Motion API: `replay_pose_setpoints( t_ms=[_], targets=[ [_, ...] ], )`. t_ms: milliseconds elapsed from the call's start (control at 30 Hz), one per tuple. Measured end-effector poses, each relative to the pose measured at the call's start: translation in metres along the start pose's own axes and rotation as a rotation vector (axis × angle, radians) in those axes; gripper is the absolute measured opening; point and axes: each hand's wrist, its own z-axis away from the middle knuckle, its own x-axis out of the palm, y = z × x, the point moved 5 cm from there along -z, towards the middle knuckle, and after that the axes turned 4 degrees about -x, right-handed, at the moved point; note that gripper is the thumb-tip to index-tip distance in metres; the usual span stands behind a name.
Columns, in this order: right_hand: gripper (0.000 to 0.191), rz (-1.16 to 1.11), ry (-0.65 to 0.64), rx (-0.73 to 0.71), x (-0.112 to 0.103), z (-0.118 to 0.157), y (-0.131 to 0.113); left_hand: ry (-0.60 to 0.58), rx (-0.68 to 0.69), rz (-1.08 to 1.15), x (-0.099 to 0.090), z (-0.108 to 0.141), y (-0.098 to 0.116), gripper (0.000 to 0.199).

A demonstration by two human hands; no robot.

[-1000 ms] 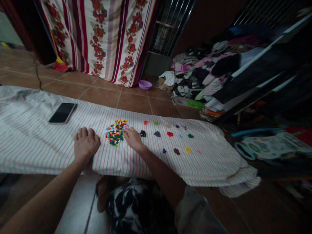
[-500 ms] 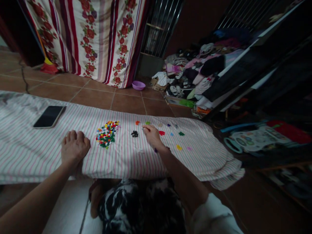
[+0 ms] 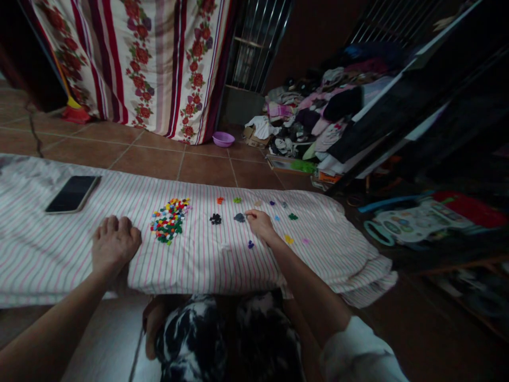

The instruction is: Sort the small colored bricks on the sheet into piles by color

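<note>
Left of the mixed pile (image 3: 170, 220) rests a loose left hand (image 3: 115, 243); right of it, the right hand (image 3: 260, 223), grip unclear, sits beside grey pieces (image 3: 239, 217).

A phone (image 3: 72, 194) lies at left; farther off, a floral curtain (image 3: 159, 69) hangs left of a purple basin (image 3: 223, 141), heaped clothes (image 3: 344, 103) right of it.

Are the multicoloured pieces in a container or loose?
Loose: the multicoloured pieces lie directly on the striped cloth, with no container around them.

Anything in the right grip (image 3: 260, 223) is too small to tell
</note>
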Motion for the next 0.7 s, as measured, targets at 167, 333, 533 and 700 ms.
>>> replay_pose_setpoints(
  t_ms=[167, 333, 533, 700],
  targets=[
    [0.032, 0.009, -0.021, 0.008, 0.0051, 0.0014, -0.0009, 0.017, -0.010, 0.040, -0.0017, 0.0006, 0.0001, 0.035],
    [0.031, 0.027, -0.013, 0.010, 0.0069, 0.0013, 0.0000, 0.016, -0.012, 0.035, -0.0001, 0.0007, 0.0002, 0.036],
    [0.031, 0.014, -0.011, -0.003, 0.0042, 0.0037, -0.0004, 0.005, -0.018, -0.016, -0.0002, 0.0004, -0.0005, 0.037],
    [0.031, -0.019, -0.006, -0.005, 0.0019, 0.0058, 0.0011, 0.000, -0.003, -0.013, -0.0004, 0.0000, -0.0004, 0.037]
  ],
)
